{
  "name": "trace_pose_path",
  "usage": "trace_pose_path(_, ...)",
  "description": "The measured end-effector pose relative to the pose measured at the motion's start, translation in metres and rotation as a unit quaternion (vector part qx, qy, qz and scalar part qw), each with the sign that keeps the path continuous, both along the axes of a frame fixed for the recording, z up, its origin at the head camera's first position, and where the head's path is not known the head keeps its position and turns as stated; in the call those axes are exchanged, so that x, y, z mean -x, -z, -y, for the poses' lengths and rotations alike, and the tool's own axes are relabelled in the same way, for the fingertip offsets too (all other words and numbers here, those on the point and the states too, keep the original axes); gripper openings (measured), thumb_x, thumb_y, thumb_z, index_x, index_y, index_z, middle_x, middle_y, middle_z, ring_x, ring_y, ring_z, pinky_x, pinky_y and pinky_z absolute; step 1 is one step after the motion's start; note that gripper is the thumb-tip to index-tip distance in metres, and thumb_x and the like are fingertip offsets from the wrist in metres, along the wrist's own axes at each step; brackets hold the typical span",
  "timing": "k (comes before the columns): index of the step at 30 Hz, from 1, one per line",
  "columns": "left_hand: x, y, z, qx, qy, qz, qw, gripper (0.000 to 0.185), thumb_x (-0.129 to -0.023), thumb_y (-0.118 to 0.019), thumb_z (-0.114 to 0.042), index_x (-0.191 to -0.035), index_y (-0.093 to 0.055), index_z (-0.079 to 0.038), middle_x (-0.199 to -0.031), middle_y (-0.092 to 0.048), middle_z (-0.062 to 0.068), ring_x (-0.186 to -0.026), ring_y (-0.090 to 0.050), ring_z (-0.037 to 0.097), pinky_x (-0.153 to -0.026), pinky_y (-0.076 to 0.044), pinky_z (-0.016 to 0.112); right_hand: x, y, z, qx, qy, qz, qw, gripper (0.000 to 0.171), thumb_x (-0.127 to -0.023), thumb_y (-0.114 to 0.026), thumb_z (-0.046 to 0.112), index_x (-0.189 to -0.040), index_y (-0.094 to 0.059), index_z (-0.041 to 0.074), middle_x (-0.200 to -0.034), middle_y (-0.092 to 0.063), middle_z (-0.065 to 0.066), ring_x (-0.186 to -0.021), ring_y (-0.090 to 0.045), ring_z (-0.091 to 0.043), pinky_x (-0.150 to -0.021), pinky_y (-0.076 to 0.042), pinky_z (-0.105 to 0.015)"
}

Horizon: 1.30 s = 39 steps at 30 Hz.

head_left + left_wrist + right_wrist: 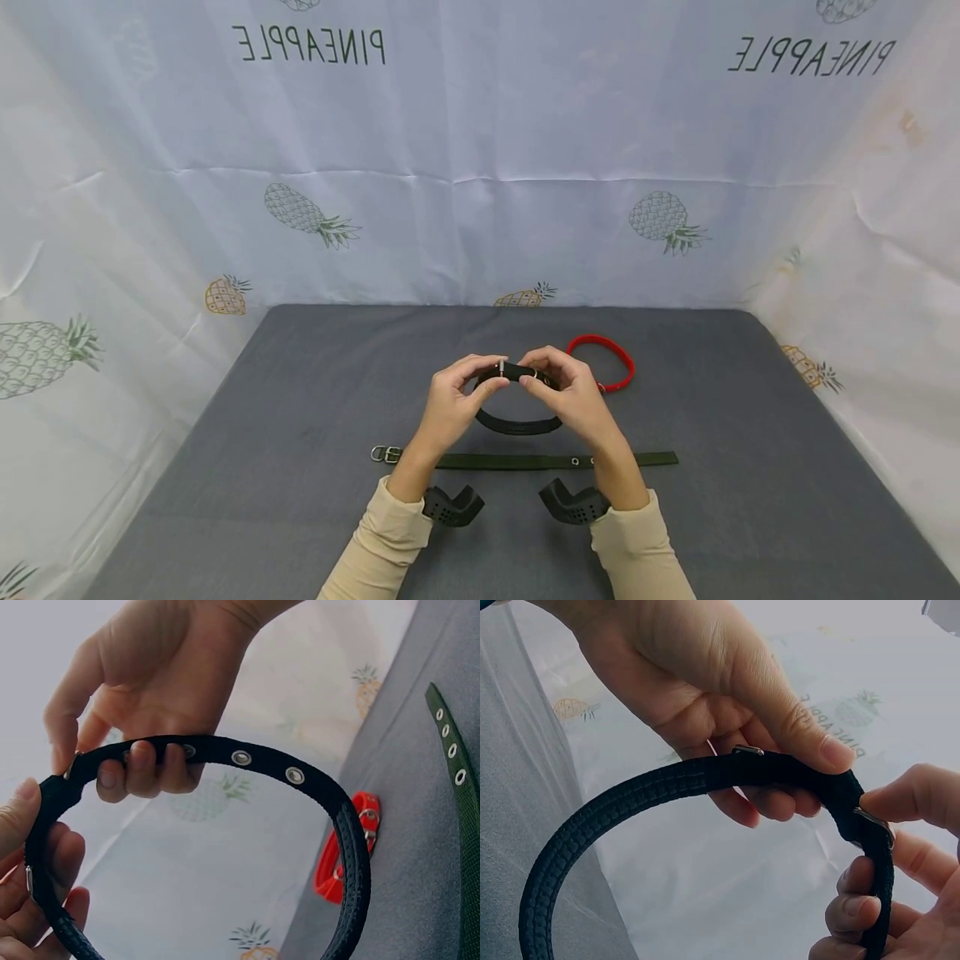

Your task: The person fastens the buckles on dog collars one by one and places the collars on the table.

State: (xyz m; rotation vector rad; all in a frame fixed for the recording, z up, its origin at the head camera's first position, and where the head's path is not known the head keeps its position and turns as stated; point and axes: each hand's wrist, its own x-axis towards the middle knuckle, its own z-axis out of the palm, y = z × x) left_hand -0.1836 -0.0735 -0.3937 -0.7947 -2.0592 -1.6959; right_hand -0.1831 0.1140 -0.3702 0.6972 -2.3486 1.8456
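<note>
Both hands (517, 396) hide black collar's (517, 425) buckle.

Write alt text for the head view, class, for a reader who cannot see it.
Two hands, left and right, hold a looped black collar above a grey table. A green collar lies flat nearby; a red collar sits behind.

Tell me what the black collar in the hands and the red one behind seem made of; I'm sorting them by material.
The black collar looks like woven nylon webbing, matte, going by its ribbed texture; its eyelets and buckle shine like polished metal. The red collar looks like a similar glossier strap with metal fittings, but it is too small to be sure.
</note>
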Motion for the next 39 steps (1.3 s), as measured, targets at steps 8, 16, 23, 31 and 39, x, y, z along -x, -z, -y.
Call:
trace_pose_path(8, 0.0016, 0.0029, 0.0001, 0.009, 0.002, 0.012, 0.9999, 0.026, -0.086, -0.069, -0.004, -0.111, -0.068, 0.004, -0.104, -0.068, 0.021, -0.098, -0.066, 0.015, -0.088, -0.056, 0.025, -0.0004, 0.0004, 0.0026, 0.001, 0.004, 0.002, 1.000, 0.015, -0.091, -0.061, 0.002, -0.105, -0.063, -0.001, -0.088, -0.058, 0.001, -0.070, -0.046, -0.007, -0.063, -0.039, -0.024)
trace_pose_path(16, 0.0012, 0.0031, -0.0007, 0.017, 0.011, 0.028, 0.9994, 0.026, -0.086, -0.069, -0.004, -0.111, -0.067, 0.004, -0.108, -0.068, 0.021, -0.101, -0.066, 0.025, -0.092, -0.055, 0.030, -0.0011, 0.0009, 0.0064, -0.010, 0.009, -0.005, 1.000, 0.016, -0.090, -0.063, 0.003, -0.106, -0.063, -0.001, -0.087, -0.057, -0.005, -0.068, -0.046, -0.009, -0.061, -0.039, -0.023)
trace_pose_path(23, 0.0010, 0.0020, 0.0018, 0.024, 0.022, 0.051, 0.9981, 0.032, -0.091, -0.065, -0.007, -0.121, -0.062, 0.004, -0.119, -0.065, 0.022, -0.111, -0.063, 0.032, -0.098, -0.052, 0.028, 0.0004, 0.0014, 0.0029, -0.005, 0.015, -0.005, 1.000, 0.015, -0.091, -0.063, 0.003, -0.105, -0.064, 0.000, -0.085, -0.056, 0.000, -0.065, -0.043, -0.007, -0.060, -0.037, -0.023)
trace_pose_path(31, 0.0019, 0.0007, 0.0034, 0.009, 0.009, 0.035, 0.9993, 0.026, -0.092, -0.062, -0.004, -0.116, -0.063, 0.004, -0.113, -0.065, 0.022, -0.107, -0.064, 0.032, -0.097, -0.053, 0.026, 0.0015, 0.0022, 0.0026, -0.004, 0.009, -0.002, 1.000, 0.016, -0.090, -0.063, 0.001, -0.105, -0.063, -0.002, -0.088, -0.059, 0.001, -0.070, -0.046, -0.006, -0.063, -0.038, -0.023)
trace_pose_path(39, 0.0038, 0.0020, 0.0026, 0.006, 0.011, 0.003, 0.9999, 0.022, -0.090, -0.064, -0.002, -0.111, -0.065, 0.004, -0.108, -0.063, 0.021, -0.104, -0.063, 0.023, -0.096, -0.052, 0.024, 0.0031, 0.0032, 0.0036, -0.004, -0.026, 0.019, 0.999, 0.030, -0.089, -0.068, 0.006, -0.117, -0.060, 0.000, -0.113, -0.064, -0.024, -0.091, -0.059, 0.000, -0.080, -0.050, -0.021)
